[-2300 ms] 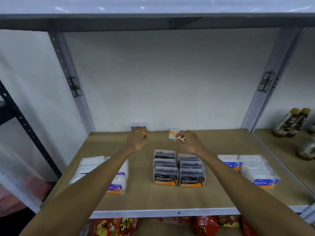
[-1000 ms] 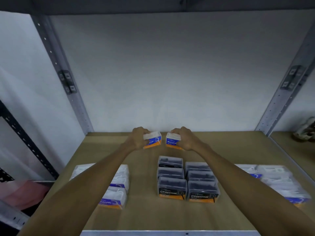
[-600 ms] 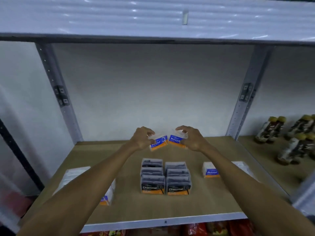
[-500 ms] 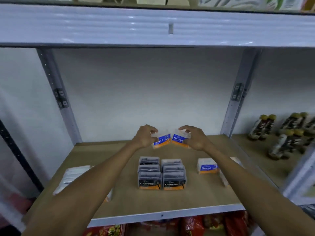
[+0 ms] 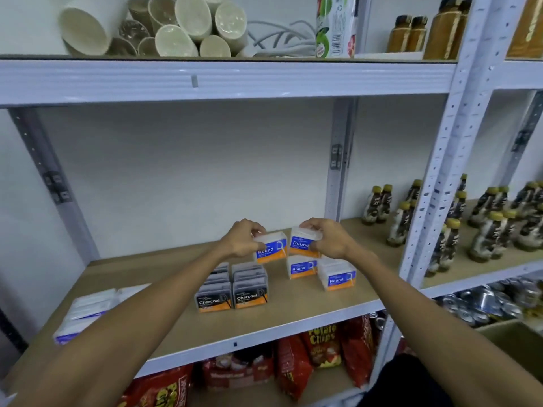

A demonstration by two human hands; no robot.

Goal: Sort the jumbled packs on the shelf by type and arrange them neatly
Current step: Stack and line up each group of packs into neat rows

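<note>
**Two Round packs in my hands over the shelf**

Several things were hard to see. The white packs, at 9 o'clock from the Charcoal packs, were blurred. My left forearm crossed over them, and I could not read their labels. The same forearm hid part of the rear Charcoal rows. My own fingers covered the outer ends of both packs that I held.

My left hand gripped the left Round pack, with the fingers curled over its top and its left end. My right hand gripped the right Round pack the same way from its right end. Both hands were closed narrow around their packs.

The two held packs were just beside each other, at 12 o'clock from the Charcoal packs, over the wooden shelf. Each showed its blue and orange label to me, with the long axis running from 9 to 3 o'clock. The left one was tilted with its right end higher, the right one with its left end higher. At 6 o'clock under the right one stood two standing Round packs, upright. Whether it touched the nearer of them I could not tell.
</note>
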